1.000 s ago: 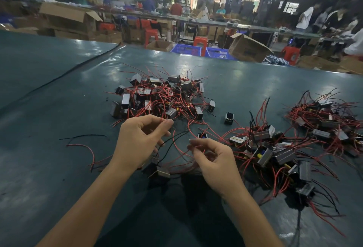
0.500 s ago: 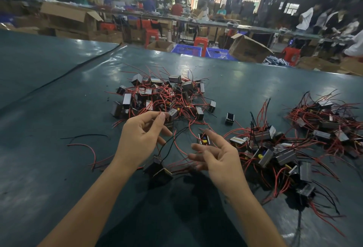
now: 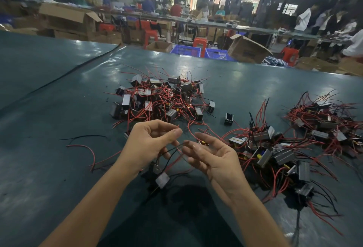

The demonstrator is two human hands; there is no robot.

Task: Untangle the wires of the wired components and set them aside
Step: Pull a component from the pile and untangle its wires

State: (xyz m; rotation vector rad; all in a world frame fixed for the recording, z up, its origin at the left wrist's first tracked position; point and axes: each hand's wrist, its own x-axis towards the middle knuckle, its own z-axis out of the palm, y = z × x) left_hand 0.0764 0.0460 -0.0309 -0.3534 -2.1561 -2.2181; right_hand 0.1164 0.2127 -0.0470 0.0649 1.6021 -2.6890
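My left hand [image 3: 149, 144] is raised above the green table [image 3: 49, 121] and pinches a thin red wire between thumb and forefinger. From that hand hang red and black wires down to a small silver-faced component [image 3: 162, 180] that dangles just over the table. My right hand [image 3: 214, 158] is beside it, palm up with fingers spread and relaxed; the wires pass by its fingertips. A tangled heap of components with red wires [image 3: 161, 97] lies beyond my hands. A second heap [image 3: 275, 152] sits to the right of my right hand.
A third pile of wired components [image 3: 330, 125] lies at the far right. One loose black component [image 3: 228, 118] sits between the heaps. Loose red and black wires [image 3: 84, 146] lie at the left. Cardboard boxes [image 3: 247, 49], blue crates and people stand beyond the table's far edge.
My right hand has let go of the wires and turned palm up. My left hand has lifted, and the component now hangs off the table from its wires.
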